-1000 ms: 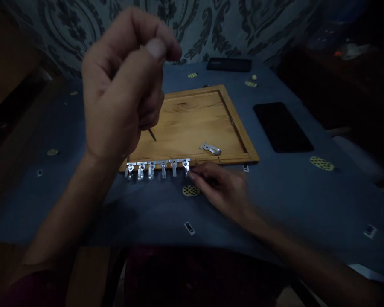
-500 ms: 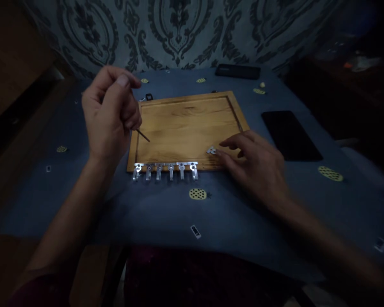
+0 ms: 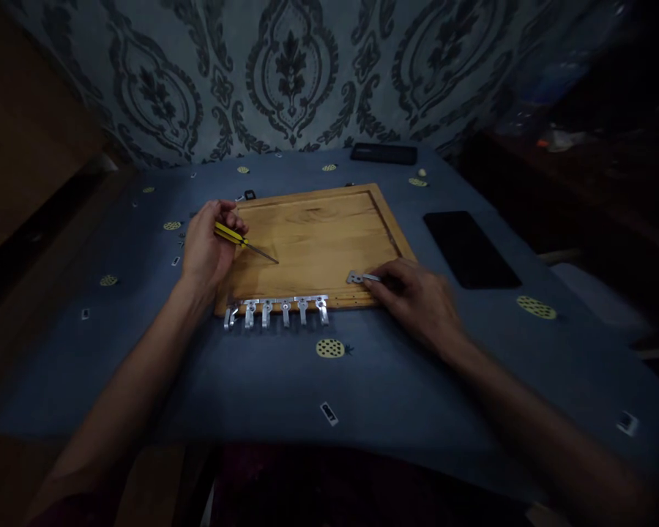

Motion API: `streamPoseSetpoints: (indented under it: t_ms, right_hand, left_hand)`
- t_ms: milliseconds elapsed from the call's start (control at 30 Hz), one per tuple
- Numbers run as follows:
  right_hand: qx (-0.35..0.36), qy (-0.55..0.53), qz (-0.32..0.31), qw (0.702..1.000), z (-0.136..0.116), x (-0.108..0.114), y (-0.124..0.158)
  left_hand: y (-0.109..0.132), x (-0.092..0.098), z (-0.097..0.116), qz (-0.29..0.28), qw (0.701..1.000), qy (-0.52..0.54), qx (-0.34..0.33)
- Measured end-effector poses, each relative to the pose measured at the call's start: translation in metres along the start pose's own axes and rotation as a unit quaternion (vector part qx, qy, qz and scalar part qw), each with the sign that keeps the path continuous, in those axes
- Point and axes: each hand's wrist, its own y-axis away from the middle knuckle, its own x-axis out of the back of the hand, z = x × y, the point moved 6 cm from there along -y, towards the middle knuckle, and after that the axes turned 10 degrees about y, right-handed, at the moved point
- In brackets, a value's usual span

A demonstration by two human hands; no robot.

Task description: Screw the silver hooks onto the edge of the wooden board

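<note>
A wooden board (image 3: 318, 227) lies on a blue cloth. Several silver metal hooks (image 3: 277, 309) hang in a row from its near edge. My left hand (image 3: 209, 245) is closed round a small yellow-handled screwdriver (image 3: 236, 238) at the board's left edge, its thin tip pointing right over the wood. My right hand (image 3: 417, 296) rests at the board's near right corner, fingers pinched on one loose silver hook (image 3: 356, 277) lying on the wood.
A dark phone (image 3: 469, 249) lies right of the board and another dark flat object (image 3: 383, 153) sits near the patterned wall. Small yellow dotted discs (image 3: 329, 348) and tiny tags are scattered over the cloth.
My left hand has dropped from near the camera down to the board's left edge. My right hand left the hook row and took hold of the loose hook.
</note>
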Motion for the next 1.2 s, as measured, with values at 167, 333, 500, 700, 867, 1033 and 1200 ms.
streamPoseSetpoints:
  t_ms: [167, 333, 500, 700, 867, 1033, 1200]
  right_hand:
    - [-0.008, -0.022, -0.006, 1.0, -0.001, 0.0, 0.0]
    - [-0.015, -0.041, -0.011, 0.999, -0.003, -0.001, 0.002]
    - [0.008, -0.056, -0.003, 0.998, -0.01, -0.001, 0.003]
    - [0.029, -0.064, 0.009, 0.998, -0.011, -0.002, 0.005]
    - [0.016, -0.057, 0.034, 0.998, -0.012, 0.001, 0.006]
    - [-0.011, -0.068, 0.028, 0.997, -0.017, 0.002, 0.007]
    - [-0.036, -0.098, 0.002, 0.995, -0.019, 0.001, 0.008]
  left_hand:
    - [-0.006, 0.013, 0.001, 0.016, 0.994, -0.103, -0.021]
    - [-0.002, 0.012, 0.011, -0.013, 0.987, -0.157, -0.028]
    - [-0.005, 0.017, 0.013, -0.021, 0.979, -0.2, 0.021]
    - [-0.008, 0.02, 0.004, -0.038, 0.977, -0.205, 0.047]
    - [-0.004, 0.014, -0.009, -0.07, 0.97, -0.226, 0.055]
    - [0.002, 0.003, -0.018, -0.145, 0.935, -0.321, 0.03]
    - [0.008, -0.006, -0.017, -0.206, 0.876, -0.434, -0.04]
